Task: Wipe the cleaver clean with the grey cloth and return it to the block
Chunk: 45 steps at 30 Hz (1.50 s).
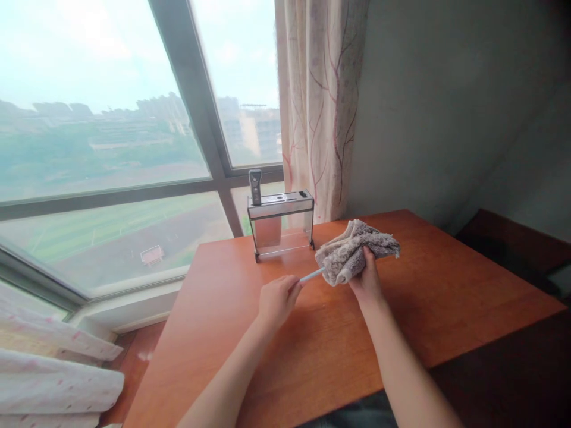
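My left hand (278,300) is closed round one end of a thin, light-blue stick (312,276). The stick's other end disappears into a bunched grey cloth (343,252), so whatever it leads to is hidden. Wrapped round that cloth from below is my right hand (366,276), its thumb pressed on top. Both hands are held over the wooden table. Beyond them stands a clear box-like holder (285,223) with a silver top, and a dark knife handle (255,187) sticks up from its left end.
The reddish-brown table (214,333) reaches to the window (102,119) at the left. A patterned curtain (323,107) hangs behind the holder, and another curtain (57,380) gathers at the lower left. A dark piece of furniture (521,238) stands at the right.
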### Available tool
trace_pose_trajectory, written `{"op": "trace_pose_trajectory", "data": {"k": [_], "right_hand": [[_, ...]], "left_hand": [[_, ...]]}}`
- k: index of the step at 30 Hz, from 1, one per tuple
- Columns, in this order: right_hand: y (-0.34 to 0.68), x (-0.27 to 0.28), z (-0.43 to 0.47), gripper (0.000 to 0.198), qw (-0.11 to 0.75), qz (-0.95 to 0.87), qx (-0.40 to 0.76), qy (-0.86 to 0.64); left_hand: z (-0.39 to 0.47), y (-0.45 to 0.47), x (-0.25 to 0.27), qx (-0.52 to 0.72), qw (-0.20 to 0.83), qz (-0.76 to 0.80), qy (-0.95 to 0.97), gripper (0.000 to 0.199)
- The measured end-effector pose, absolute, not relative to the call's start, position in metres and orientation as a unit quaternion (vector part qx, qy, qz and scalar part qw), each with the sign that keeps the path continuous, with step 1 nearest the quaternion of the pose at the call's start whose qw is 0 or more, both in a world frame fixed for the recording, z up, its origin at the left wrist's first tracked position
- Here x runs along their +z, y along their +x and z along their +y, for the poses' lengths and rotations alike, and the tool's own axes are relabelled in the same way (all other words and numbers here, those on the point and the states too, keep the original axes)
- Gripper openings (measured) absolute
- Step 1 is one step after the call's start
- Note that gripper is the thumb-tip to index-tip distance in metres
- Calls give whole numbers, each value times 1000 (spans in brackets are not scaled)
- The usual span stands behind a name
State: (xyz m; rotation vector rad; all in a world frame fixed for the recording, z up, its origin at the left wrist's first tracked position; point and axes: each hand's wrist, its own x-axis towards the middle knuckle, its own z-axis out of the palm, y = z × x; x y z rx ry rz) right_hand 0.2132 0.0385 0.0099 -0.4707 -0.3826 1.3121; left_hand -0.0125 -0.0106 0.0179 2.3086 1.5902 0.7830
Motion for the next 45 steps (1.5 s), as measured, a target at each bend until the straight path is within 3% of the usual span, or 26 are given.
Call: {"op": "trace_pose_trajectory", "data": {"k": [7, 10, 14, 22, 27, 36, 45], "right_hand": [[210, 14, 30, 33, 731, -214, 616, -199], [209, 15, 29, 32, 728, -215, 620, -201], [209, 12, 33, 29, 734, -179, 624, -200], [205, 7, 40, 31, 731, -126, 624, -247], [202, 5, 42, 33, 732, -118, 612, -277], [202, 11, 38, 33, 717, -166, 636, -231], [197, 14, 30, 33, 702, -206, 648, -212]], "left_hand": [[0, -14, 12, 277, 423, 498, 704, 58], [2, -14, 10, 287, 452, 481, 694, 55], [0, -13, 11, 295, 357, 512, 723, 50], [-16, -14, 31, 270, -51, 540, 796, 35], [-16, -17, 32, 270, -103, 547, 786, 30], [-14, -15, 32, 253, 70, 587, 766, 42], [-1, -10, 15, 318, 435, 522, 661, 56]]}}
